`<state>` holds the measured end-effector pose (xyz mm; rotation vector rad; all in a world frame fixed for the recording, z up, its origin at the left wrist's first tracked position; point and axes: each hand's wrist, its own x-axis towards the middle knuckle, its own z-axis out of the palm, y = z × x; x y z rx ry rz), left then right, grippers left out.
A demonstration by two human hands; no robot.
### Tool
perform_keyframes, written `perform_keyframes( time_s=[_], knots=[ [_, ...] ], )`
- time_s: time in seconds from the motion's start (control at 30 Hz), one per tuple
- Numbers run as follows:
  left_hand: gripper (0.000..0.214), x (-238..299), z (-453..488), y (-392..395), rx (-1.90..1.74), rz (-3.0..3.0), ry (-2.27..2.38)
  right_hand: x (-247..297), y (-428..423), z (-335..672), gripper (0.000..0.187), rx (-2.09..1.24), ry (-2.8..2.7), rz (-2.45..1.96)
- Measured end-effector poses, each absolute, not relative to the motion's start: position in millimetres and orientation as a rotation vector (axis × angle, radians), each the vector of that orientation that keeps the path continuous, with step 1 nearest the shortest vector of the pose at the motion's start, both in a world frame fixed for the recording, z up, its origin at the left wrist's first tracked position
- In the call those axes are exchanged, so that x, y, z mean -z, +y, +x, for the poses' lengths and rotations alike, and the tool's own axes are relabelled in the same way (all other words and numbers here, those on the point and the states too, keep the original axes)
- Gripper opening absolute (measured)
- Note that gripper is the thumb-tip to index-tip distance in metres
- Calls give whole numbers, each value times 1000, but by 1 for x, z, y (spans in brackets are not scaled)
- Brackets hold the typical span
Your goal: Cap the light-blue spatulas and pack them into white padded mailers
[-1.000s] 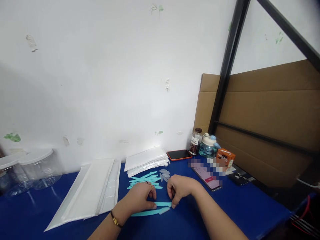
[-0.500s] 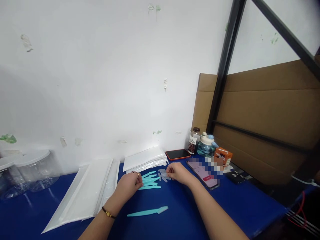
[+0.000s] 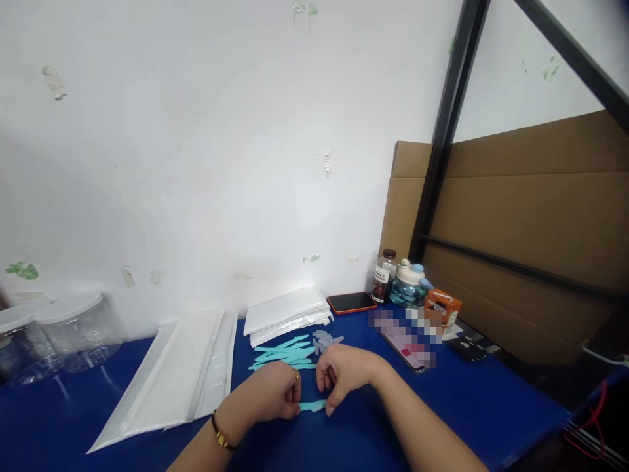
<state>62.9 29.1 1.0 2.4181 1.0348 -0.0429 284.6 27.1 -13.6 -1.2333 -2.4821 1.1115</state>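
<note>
My left hand (image 3: 272,395) and my right hand (image 3: 344,372) meet low in the middle over the blue table (image 3: 472,400). Between their pinched fingertips they hold a small teal plastic strip (image 3: 313,406), the left hand at its left end and the right hand at its right end. Just behind the hands lies a loose pile of teal strips (image 3: 285,353), with several small clear plastic caps (image 3: 325,339) to its right.
White padded envelopes (image 3: 181,373) lie at the left, a smaller white stack (image 3: 287,313) behind the pile. Two clear jars (image 3: 54,334) stand far left. An orange-edged phone (image 3: 352,303), a brown bottle (image 3: 384,277), a blue container (image 3: 409,287), an orange box (image 3: 443,309) and cardboard (image 3: 531,229) fill the right.
Both hands came back from the pile toward me, now holding one teal strip between them. The finished strip that lay near the front edge is no longer visible.
</note>
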Motion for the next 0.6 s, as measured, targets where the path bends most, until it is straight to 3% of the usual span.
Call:
perform_keyframes(
  time_s=[0.17,0.6],
  knots=[
    [17,0,64,33,-22,2536,1036,16,29,281,15,-1172,-2445,-1261],
    [16,-7,62,38,-53,2484,990,4,40,323,14,-575,-2087,-1479]
  ],
)
